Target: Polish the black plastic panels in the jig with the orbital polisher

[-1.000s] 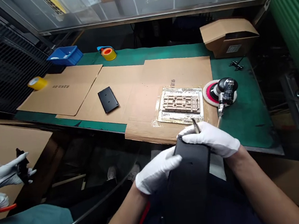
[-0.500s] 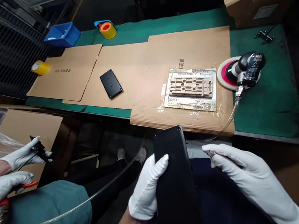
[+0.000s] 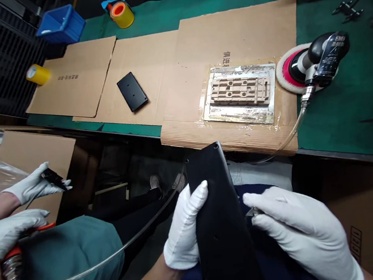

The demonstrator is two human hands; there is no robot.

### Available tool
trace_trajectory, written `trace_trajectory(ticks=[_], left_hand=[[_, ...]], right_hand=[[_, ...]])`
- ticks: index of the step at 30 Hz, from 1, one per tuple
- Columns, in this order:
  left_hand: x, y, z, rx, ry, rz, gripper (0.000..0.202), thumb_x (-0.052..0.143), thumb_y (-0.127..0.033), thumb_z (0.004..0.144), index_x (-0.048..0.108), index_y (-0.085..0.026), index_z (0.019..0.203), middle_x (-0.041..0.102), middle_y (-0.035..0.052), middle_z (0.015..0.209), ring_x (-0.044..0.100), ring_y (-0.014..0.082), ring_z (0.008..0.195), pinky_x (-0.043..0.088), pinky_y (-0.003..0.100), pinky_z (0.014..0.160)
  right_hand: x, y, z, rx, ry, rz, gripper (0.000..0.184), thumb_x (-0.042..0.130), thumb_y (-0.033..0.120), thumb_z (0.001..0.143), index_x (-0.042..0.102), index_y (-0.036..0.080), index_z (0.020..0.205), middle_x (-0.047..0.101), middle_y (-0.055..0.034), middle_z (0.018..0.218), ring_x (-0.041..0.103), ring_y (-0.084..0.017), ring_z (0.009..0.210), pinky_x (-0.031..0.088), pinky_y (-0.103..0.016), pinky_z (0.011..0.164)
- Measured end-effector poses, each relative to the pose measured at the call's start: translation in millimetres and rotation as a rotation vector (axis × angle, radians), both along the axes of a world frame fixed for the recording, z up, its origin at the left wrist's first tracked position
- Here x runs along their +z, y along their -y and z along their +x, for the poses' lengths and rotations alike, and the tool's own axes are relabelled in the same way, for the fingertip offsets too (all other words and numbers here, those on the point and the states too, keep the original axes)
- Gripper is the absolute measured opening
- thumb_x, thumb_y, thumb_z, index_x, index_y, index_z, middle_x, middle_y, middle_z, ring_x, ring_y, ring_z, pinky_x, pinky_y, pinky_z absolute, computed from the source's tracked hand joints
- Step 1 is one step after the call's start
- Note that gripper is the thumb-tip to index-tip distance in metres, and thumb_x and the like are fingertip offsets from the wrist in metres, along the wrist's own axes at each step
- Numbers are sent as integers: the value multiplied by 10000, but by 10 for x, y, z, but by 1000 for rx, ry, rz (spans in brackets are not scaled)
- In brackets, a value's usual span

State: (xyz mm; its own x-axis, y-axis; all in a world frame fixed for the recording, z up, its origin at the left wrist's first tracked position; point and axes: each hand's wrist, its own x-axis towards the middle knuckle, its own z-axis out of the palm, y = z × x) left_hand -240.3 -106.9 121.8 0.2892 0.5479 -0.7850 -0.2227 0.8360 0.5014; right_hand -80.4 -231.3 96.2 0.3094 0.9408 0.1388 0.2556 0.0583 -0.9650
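Observation:
My left hand (image 3: pixel 185 230), in a white glove, grips a long black panel (image 3: pixel 214 208) by its left edge, thumb on its face. Screw holes show at the panel's top corners, and it stands tilted over my lap. To its right, my gloved right hand (image 3: pixel 294 226) pinches a small metal blade (image 3: pixel 252 212) between thumb and fingers. The blade's tip points at the panel's right edge, with a small gap that I cannot judge exactly. Most of the blade is hidden in the glove.
An orbital sander (image 3: pixel 312 62) with a hose lies on the green bench mat (image 3: pixel 346 126), beside a fixture block (image 3: pixel 240 92). Another black panel (image 3: pixel 132 91) rests on cardboard (image 3: pixel 166 79). A co-worker's gloved hands (image 3: pixel 33 186) hold a black part and a red-handled air tool at left.
My right hand has moved left, bringing the blade closer to the panel's right edge. The panel has tilted slightly in my left hand. The view has shifted downward.

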Motion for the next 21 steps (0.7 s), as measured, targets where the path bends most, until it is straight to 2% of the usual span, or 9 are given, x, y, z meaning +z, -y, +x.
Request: trace_trajectory(ticks=[3,10,13,17,21], left_hand=[[4,2,5,-15,11,-8,276,970,-306,750,789,-154,894,772,-16,756,714,119,630,576,188,620],[-4,-19,-15,-40,32,12,273,975,-303,745,795,-163,895,790,-12,806,739,123,699,598,185,682],[-12,-26,-21,-70,21,24,319,972,-339,745,800,-162,947,801,15,850,761,170,746,626,243,725],[-26,-33,-28,-107,9,12,375,961,-382,753,802,-165,1014,818,48,948,790,252,903,650,333,856],[-33,-31,-32,-107,11,-3,385,955,-375,761,798,-161,1039,821,56,966,792,275,959,644,357,914]], right_hand=[[-10,22,-15,10,16,13,493,705,100,966,701,304,1415,733,-25,852,689,-150,741,537,-271,671],[-41,26,-44,29,-7,-2,511,700,75,958,690,294,1421,731,-36,878,684,-157,765,533,-282,684],[-52,25,-52,17,-12,-11,522,701,71,953,691,299,1422,727,-35,878,683,-159,759,534,-281,678],[-52,33,-58,8,-26,-20,515,709,75,948,702,302,1411,725,-35,881,684,-161,761,537,-280,682],[-48,34,-60,12,-36,-24,503,711,79,950,707,296,1404,725,-37,880,679,-157,754,534,-278,680]])
